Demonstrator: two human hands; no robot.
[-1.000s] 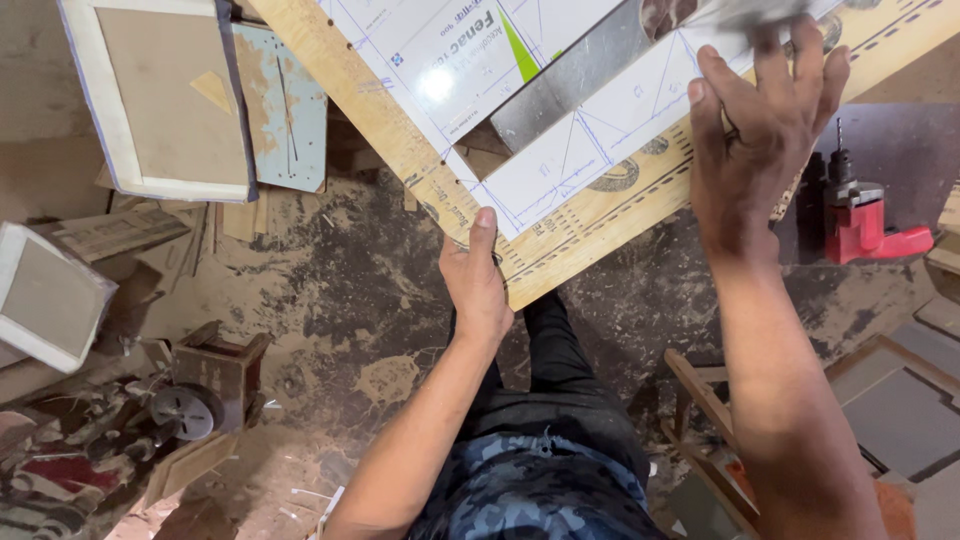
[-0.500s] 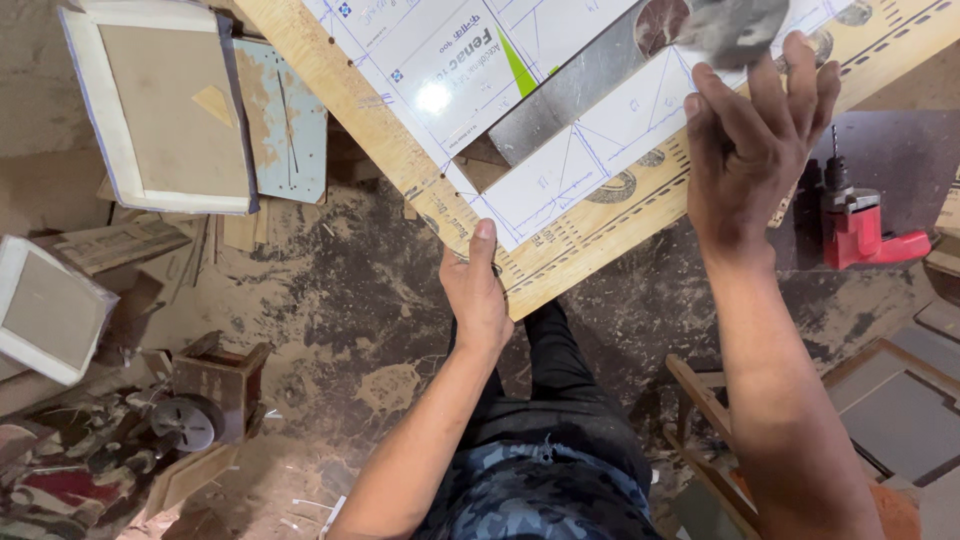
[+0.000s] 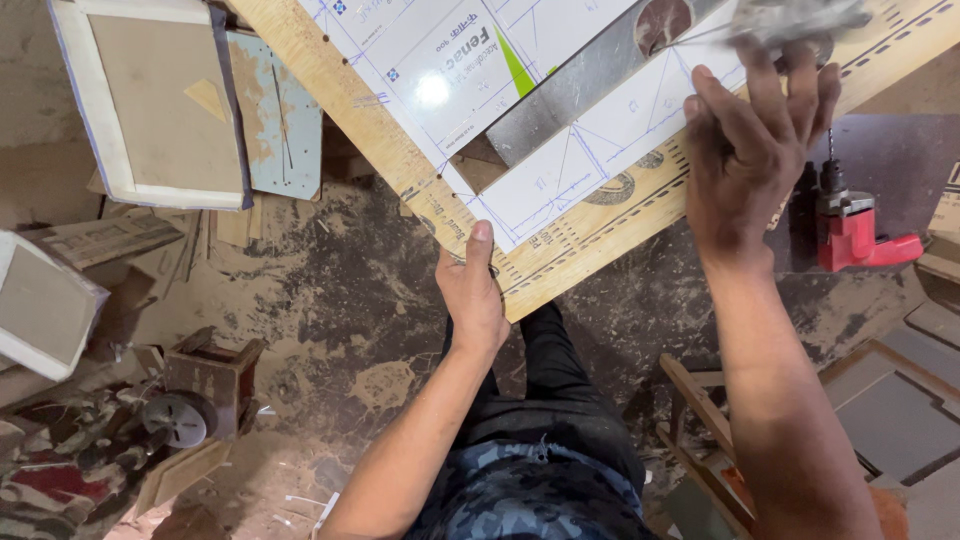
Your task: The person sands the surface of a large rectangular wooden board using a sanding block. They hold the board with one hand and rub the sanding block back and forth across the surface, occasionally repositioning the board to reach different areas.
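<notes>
**At the board's corner: one hand gripped the edge, the other worked a grey pad**

Over a dusty workshop floor, a plywood board [image 3: 600, 225] lay tilted across the top of the view, its near corner pointing down toward the person's dark trousers. A white plastic sheet [image 3: 560, 150] with thin blue ruled lines and a green wedge covered most of the board, and a flat metal bar [image 3: 575, 85] lay slantwise on it, just above a rectangular cut-out in the sheet.

The left hand [image 3: 472, 295] was closed on the board's near edge beside the corner, thumb flat on top and pointing up the wood, fingers curled out of sight beneath. The right hand [image 3: 752, 165] reached over the board's lower right edge, fingers spread and bent, their tips pressed on a grey, blurred pad [image 3: 795, 18] at the top edge of the view. What exactly that grey piece was could not be told.

Just right of that hand, below the board, a red power drill [image 3: 858, 235] lay on a dark surface. At upper left stood a shallow white-framed tray [image 3: 105, 150] with a pale blue panel [image 3: 285, 120] beside it. At lower left sat a small wooden box [image 3: 215, 375] among scrap and sawdust.
</notes>
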